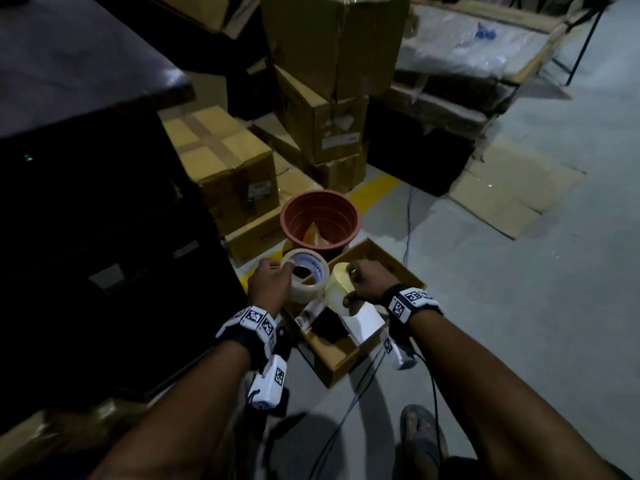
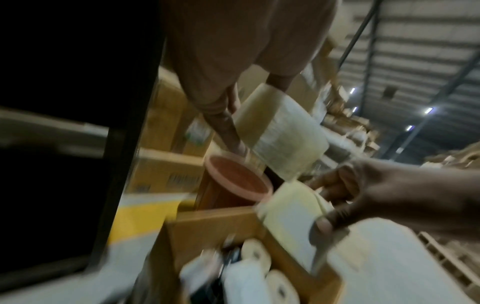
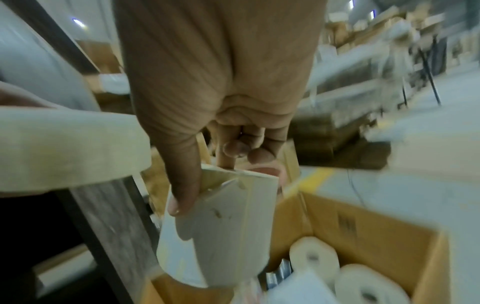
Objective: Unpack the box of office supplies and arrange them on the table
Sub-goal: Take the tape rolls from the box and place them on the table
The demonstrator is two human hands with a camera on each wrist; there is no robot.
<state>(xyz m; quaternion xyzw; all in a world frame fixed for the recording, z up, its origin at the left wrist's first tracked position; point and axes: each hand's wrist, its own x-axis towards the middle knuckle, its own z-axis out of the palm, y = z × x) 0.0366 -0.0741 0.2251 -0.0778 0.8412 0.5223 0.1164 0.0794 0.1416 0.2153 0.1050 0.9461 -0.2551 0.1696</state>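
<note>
- The left hand (image 1: 268,284) grips a roll of clear packing tape (image 1: 306,278), fingers (image 1: 289,266) hooked into its core; the thumb is hidden behind the roll.
- The right hand (image 1: 367,284) pinches a pale yellow roll (image 1: 337,289) between thumb and fingers; both wrist views are motion-blurred.
- Both rolls hang above the open cardboard box (image 1: 398,268) on the floor, just touching each other.
- Inside the box, white paper rolls (image 3: 314,255) show; other contents are too dark to tell.
- A terracotta pot (image 1: 320,216) stands just behind the box; stacked cartons (image 1: 221,161) crowd the left, bare floor (image 1: 519,306) lies to the right.
</note>
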